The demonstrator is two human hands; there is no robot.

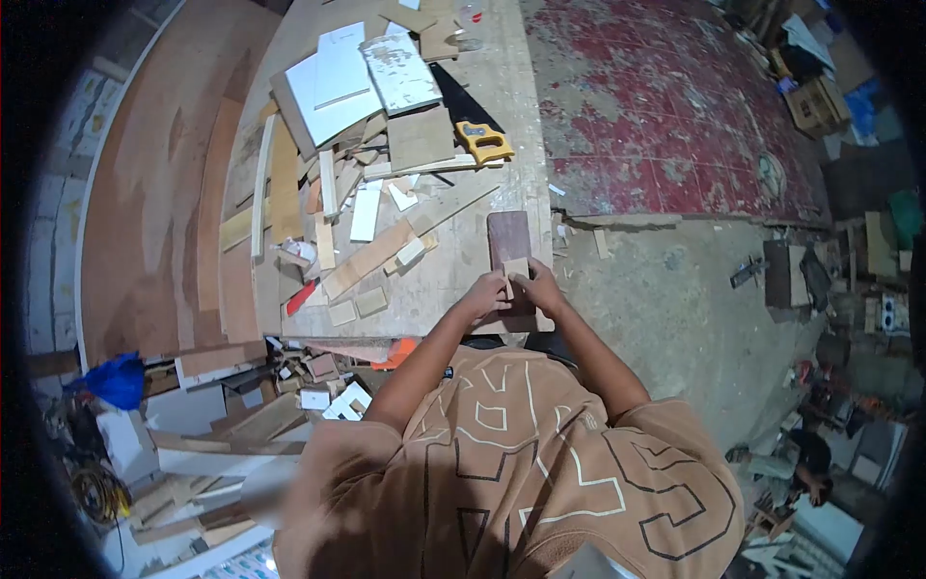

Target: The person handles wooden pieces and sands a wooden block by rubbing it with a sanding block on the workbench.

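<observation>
A small pale wood block [517,273] is held between my two hands, over a dark reddish-brown board [509,232] lying near the right edge of the wooden worktable [453,280]. My left hand [490,293] grips the block's left side with bent fingers. On its right side, my right hand [541,287] has its fingers closed on the same block. The lower part of the board is partly hidden by my hands. Left of them lie small wood offcuts [370,302] and a thin strip [468,209].
A yellow-handled saw [483,142] and white panels [340,68] rest farther up the table. A red-handled tool [301,297] lies at the left. Scrap wood [231,444] fills the floor at lower left. Another person [810,463] is at lower right.
</observation>
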